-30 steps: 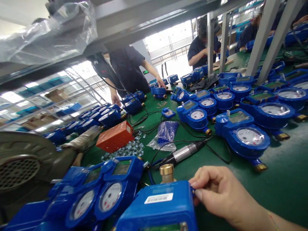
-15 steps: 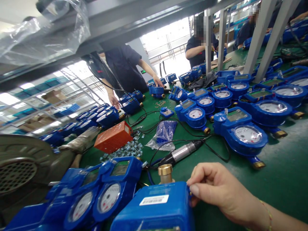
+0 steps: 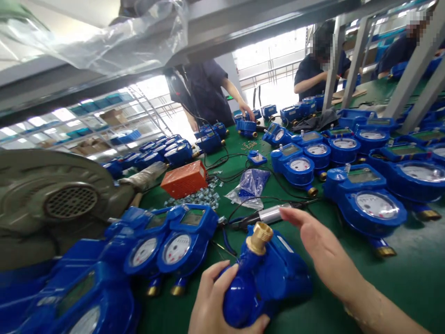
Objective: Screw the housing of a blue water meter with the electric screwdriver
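My left hand (image 3: 215,304) grips a blue water meter (image 3: 267,278) at the bottom centre, tilted so its brass threaded end (image 3: 259,237) points up. My right hand (image 3: 321,253) hovers open just right of the meter, fingers stretched toward a silver and black electric screwdriver (image 3: 269,215) lying on the green table. Left of the held meter stand two blue meters with white dials (image 3: 175,246).
Rows of blue meters (image 3: 375,204) fill the right and far side of the green table (image 3: 410,278). An orange box (image 3: 184,178), loose small metal parts (image 3: 201,197) and a plastic bag (image 3: 252,185) lie mid-table. A grey fan housing (image 3: 59,204) sits left. Other people work beyond.
The meter has been turned from lying flat to tilted with its brass end up. My left hand now holds it, and my right hand has let go and opened.
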Motion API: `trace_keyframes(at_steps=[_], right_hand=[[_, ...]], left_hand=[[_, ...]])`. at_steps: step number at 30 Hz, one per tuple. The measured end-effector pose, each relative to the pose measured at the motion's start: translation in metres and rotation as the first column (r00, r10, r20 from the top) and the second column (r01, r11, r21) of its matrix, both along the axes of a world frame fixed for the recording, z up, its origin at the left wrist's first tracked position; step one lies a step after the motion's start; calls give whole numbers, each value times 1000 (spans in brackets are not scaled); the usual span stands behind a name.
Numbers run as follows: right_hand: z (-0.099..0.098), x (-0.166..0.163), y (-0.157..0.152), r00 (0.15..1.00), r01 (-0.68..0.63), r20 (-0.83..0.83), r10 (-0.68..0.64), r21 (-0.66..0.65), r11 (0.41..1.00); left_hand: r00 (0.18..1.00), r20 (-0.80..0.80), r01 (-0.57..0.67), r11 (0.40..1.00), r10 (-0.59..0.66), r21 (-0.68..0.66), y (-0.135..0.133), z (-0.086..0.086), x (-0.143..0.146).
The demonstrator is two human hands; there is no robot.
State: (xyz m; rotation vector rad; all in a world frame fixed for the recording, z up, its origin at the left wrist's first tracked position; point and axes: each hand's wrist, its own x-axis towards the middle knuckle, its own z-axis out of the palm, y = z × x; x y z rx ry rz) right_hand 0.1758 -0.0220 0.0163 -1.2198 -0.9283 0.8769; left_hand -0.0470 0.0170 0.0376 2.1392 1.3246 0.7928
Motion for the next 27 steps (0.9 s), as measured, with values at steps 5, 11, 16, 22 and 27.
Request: trace_keyframes(at_steps=[5,11,16,22,27], right_hand=[[-2,-8,-3,925,-248,240,295,-208,946],[-10,13,3,852,-457,248,461,-79,886],[-7,22,3,709,-647,266,653,-124,752],[-8,16,4,724,-632,205,659,-188,752],[-12,23,6,676,-665,247,694,-201,719]], left_hand=[[905,-415,155,980,-91,123,-4,2,3],[922,-355,167,986,-154,8,-1,5,-4],[964,-259,66,998,-59,16,-8,4,-2],[977,-207,92,981,-55,173,-13,-6,-10],[875,-346,452,826,-338,337,-8,-9,-26]])
